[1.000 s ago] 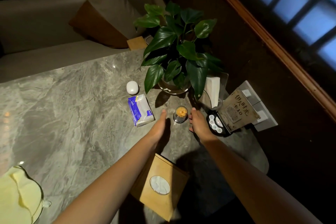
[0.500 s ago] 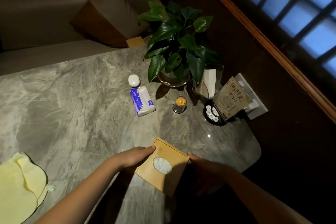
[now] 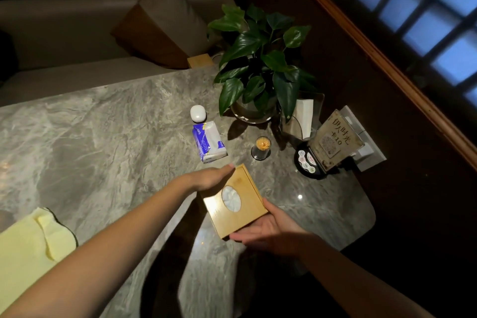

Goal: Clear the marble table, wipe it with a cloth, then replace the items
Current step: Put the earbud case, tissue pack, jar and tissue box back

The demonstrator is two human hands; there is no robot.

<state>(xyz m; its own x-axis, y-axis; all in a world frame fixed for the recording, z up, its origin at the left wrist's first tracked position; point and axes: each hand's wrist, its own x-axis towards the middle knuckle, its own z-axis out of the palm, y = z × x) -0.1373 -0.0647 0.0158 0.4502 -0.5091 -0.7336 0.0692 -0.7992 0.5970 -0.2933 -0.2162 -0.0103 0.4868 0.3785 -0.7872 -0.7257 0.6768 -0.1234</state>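
Note:
A wooden tissue box [image 3: 236, 202] with an oval opening sits over the marble table [image 3: 103, 137], held between both hands. My left hand [image 3: 210, 178] presses flat against its far-left side. My right hand [image 3: 268, 231] cups its near-right side from below. A yellow cloth [image 3: 28, 250] lies at the table's near left. Beyond the box stand a blue tissue pack [image 3: 208, 141], a white earbud case [image 3: 198, 113], a toothpick holder [image 3: 261, 147], a potted plant [image 3: 258, 64], a napkin holder [image 3: 302, 116] and a sign stand [image 3: 333, 142] with a black call button [image 3: 305, 164].
A beige sofa [image 3: 64, 33] with a brown cushion [image 3: 160, 20] runs behind the table. A small wooden box [image 3: 199, 60] sits at the table's far edge. A white socket box [image 3: 366, 147] is on the dark wall to the right, below a latticed window [image 3: 426, 8].
Both hands drew back from the toothpick holder, took the wooden tissue box at the near edge, and have carried it forward over the table toward the other items.

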